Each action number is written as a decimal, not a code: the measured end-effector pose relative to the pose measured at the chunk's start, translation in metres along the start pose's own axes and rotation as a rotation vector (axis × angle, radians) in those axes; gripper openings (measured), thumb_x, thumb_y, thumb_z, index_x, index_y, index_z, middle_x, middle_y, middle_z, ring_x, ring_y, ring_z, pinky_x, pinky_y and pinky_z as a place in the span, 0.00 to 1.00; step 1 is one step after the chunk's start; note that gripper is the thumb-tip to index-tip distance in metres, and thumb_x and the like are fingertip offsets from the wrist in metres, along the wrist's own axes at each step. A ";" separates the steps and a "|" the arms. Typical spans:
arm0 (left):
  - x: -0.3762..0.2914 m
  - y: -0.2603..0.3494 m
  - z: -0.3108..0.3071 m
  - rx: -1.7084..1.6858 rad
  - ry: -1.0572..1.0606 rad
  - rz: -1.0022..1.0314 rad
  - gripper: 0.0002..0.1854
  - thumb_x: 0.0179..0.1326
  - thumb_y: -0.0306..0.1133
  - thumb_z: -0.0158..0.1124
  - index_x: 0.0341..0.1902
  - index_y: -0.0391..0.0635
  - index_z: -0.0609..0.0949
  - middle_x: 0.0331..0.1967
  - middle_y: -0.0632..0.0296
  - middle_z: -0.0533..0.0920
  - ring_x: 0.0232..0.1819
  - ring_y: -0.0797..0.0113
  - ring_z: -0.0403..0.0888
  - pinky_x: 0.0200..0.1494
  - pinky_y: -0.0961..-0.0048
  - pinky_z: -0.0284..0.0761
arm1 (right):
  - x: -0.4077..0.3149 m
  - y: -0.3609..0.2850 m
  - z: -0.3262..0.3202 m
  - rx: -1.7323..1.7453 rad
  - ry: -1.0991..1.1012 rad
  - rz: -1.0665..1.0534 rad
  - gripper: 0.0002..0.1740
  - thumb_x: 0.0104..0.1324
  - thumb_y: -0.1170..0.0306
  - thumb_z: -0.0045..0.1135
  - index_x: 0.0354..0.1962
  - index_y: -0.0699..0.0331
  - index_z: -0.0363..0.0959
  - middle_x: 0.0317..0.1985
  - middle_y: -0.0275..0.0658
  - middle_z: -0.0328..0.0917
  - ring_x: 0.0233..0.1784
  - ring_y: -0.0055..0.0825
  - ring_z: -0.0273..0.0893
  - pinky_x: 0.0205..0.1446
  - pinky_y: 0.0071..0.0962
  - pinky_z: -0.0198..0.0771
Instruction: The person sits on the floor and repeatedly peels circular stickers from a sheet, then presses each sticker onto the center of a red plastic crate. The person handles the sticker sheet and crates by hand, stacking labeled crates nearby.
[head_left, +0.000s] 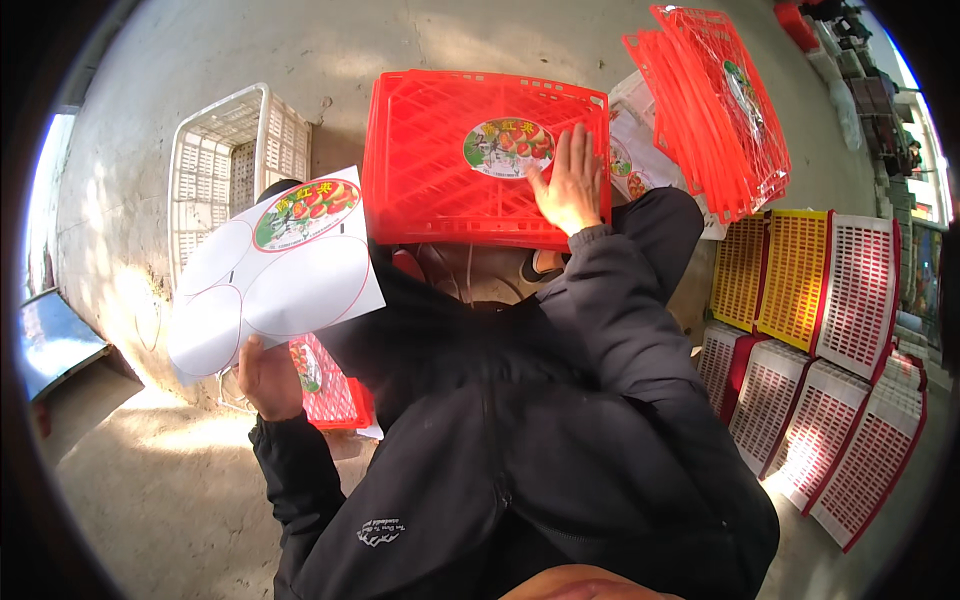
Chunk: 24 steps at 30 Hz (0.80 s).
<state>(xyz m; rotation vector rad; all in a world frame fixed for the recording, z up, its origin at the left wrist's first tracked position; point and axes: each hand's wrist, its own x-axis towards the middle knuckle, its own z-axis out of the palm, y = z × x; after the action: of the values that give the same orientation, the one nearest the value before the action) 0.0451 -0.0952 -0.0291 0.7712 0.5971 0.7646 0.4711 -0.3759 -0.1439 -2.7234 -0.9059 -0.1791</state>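
My left hand (270, 379) grips the lower edge of a sticker sheet (300, 292). One printed oval label (307, 214) remains at the sheet's top; the other ovals on it are blank outlines. On the right, my right hand (572, 180) lies flat with fingers extended on a red plastic crate panel (420, 150). Its fingers touch the right end of an oval fruit label (506, 148) on that panel. The panel tops what looks like a stack in front of my knees. The label bears writing and a picture of fruit.
A white plastic crate (225, 165) stands at the left. Red panels (705, 112) lean in a fanned pile at upper right, beside more label sheets (626, 150). Yellow and white crates (795, 277) are stacked at the right. Another labelled red panel (337, 390) lies by my left wrist.
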 end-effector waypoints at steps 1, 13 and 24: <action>0.000 0.000 0.000 -0.016 -0.023 -0.006 0.22 0.70 0.28 0.58 0.67 0.38 0.76 0.64 0.55 0.80 0.67 0.59 0.75 0.72 0.56 0.66 | 0.004 0.006 -0.005 0.013 0.064 -0.022 0.51 0.73 0.40 0.52 0.76 0.73 0.52 0.82 0.61 0.41 0.86 0.59 0.39 0.82 0.62 0.42; 0.008 -0.010 0.015 -0.017 -0.076 -0.006 0.21 0.69 0.29 0.58 0.65 0.40 0.77 0.62 0.57 0.81 0.65 0.60 0.76 0.71 0.56 0.66 | 0.007 -0.041 0.032 0.131 -0.024 0.187 0.67 0.55 0.33 0.69 0.75 0.74 0.51 0.82 0.59 0.40 0.86 0.61 0.34 0.81 0.71 0.35; 0.012 -0.005 -0.004 0.022 -0.006 -0.004 0.17 0.71 0.28 0.58 0.60 0.38 0.80 0.58 0.56 0.84 0.62 0.61 0.79 0.70 0.58 0.69 | 0.022 0.087 -0.025 0.104 -0.200 0.572 0.33 0.58 0.58 0.73 0.53 0.73 0.74 0.57 0.56 0.78 0.65 0.52 0.74 0.65 0.45 0.71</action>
<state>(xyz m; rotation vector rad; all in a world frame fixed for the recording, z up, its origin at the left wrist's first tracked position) 0.0513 -0.0867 -0.0382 0.7920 0.6021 0.7526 0.5403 -0.4379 -0.1339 -2.8038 -0.1412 0.2473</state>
